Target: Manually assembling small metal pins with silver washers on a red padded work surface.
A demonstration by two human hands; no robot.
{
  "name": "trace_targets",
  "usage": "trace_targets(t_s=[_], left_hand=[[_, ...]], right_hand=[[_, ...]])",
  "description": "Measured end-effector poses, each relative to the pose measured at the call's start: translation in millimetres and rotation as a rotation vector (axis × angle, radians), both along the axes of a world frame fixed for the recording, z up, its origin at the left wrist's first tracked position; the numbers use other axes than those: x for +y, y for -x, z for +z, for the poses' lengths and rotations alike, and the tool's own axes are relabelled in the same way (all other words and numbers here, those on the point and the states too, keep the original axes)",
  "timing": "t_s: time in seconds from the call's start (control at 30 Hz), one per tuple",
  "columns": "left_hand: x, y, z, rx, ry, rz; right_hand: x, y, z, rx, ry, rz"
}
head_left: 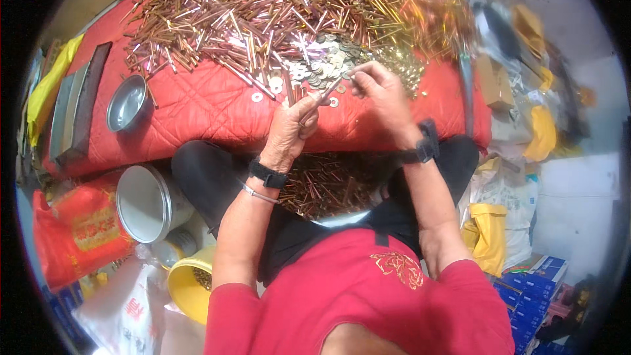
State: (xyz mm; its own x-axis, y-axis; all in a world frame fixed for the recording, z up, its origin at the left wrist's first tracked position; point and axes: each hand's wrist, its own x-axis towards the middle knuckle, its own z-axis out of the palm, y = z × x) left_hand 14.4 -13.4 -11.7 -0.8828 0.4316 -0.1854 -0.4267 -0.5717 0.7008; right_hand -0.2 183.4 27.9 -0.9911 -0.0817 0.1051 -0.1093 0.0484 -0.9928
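Observation:
My left hand [294, 126] is closed around a thin metal rod [331, 88], whose free end slants up to the right. A few copper-coloured rods [290, 87] also stick up by its fingers; whether they are gripped or lie behind is unclear. At the tip of the slanting rod, my right hand [380, 91] pinches with thumb and forefinger. What it pinches is too small to make out. Just beyond both hands lies a pile of silvery washers [327, 66], with a few loose washers [257, 96] nearer to me on the red quilted cover [217, 108].
A big heap of copper-coloured rods [263, 6] covers the far side, with small brass-coloured parts [409, 69] at its right. To the left sit a metal bowl [127, 103], a round metal tin [144, 204] and a yellow bucket [177, 284]. More rods [319, 184] lie between my legs.

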Motion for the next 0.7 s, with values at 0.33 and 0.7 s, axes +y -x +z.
trace_targets(t_s=[0.33,0.7], left_hand=[[-5.7,-7.1,4.9,0.03,0.053,-0.074],[-7.2,-9.3,10.5,0.22,0.281,-0.064]], right_hand=[[-12.8,-12.0,-4.2,0.234,-0.035,0.039],[7.5,-16.4,8.3,-0.039,-0.507,0.153]])
